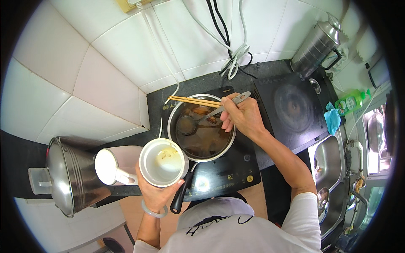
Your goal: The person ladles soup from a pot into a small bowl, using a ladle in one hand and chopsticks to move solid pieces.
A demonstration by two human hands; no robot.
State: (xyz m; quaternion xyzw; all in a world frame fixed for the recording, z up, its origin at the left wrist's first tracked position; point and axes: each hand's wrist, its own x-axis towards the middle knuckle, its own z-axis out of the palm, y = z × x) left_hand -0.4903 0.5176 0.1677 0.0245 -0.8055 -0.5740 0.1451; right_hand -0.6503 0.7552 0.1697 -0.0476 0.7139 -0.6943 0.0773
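Observation:
My left hand (pixel 155 194) grips a white round container (pixel 146 151), tilted so its inside shows some pale yellowish residue or liquid at the bottom. Just left of the pot's front edge, the container overlaps the rim. Between the fingers of my right hand (pixel 242 114) are a metal ladle (pixel 210 114) and a pair of wooden chopsticks (pixel 193 100). The ladle's bowl sits in the brown broth (pixel 205 142), with liquid in it. Dark reddish-brown pieces (pixel 201 110) float near the far side of the pot (pixel 170 126). The chopsticks lie above the pot's far rim.
The pot stands on a black induction cooker (pixel 227 177), its black handle (pixel 182 196) pointing towards me. A second cooktop (pixel 292 107), steel jug (pixel 316 47), green soap bottle (pixel 349 103), blue cloth (pixel 332 119) and sink (pixel 329 155) lie right. Left are a white pitcher (pixel 107 166) and steel canister (pixel 76 177).

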